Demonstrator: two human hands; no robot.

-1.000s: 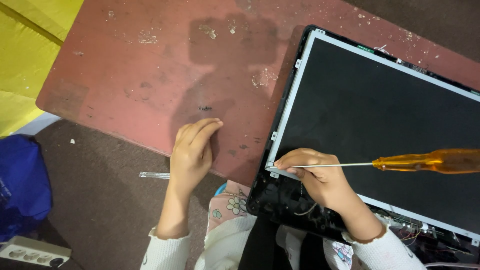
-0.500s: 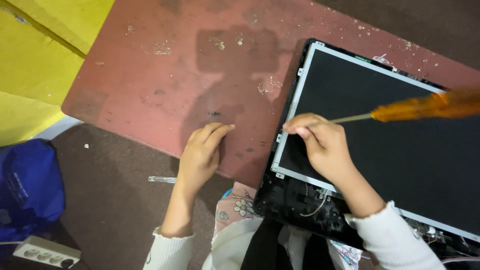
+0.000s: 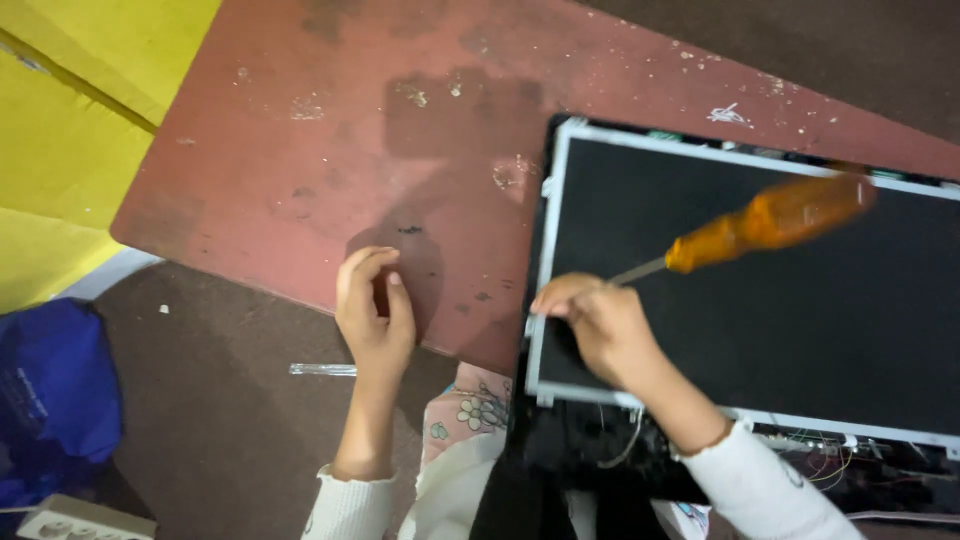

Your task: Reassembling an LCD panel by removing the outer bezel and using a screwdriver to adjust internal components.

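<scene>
A dark flat screen panel (image 3: 760, 290) with a pale metal frame lies on the right side of a worn reddish table (image 3: 330, 150), its near edge hanging over the table. My right hand (image 3: 600, 325) grips the metal shaft of a screwdriver with an orange handle (image 3: 770, 220) at the panel's left frame edge; the handle points up and to the right. My left hand (image 3: 372, 312) rests on the table's near edge with its fingers curled, holding nothing. Loose wires (image 3: 830, 465) show along the panel's near side.
A yellow surface (image 3: 70, 120) lies at the left. On the brown floor are a blue bag (image 3: 50, 400), a pale power strip (image 3: 70, 520) and a small clear tube (image 3: 322, 370). Flower-patterned clothing (image 3: 470, 420) shows below the table edge.
My right hand has shifted along the panel's left frame, and the orange handle has swung from lying level to pointing up and right. My left hand's fingers have curled in.
</scene>
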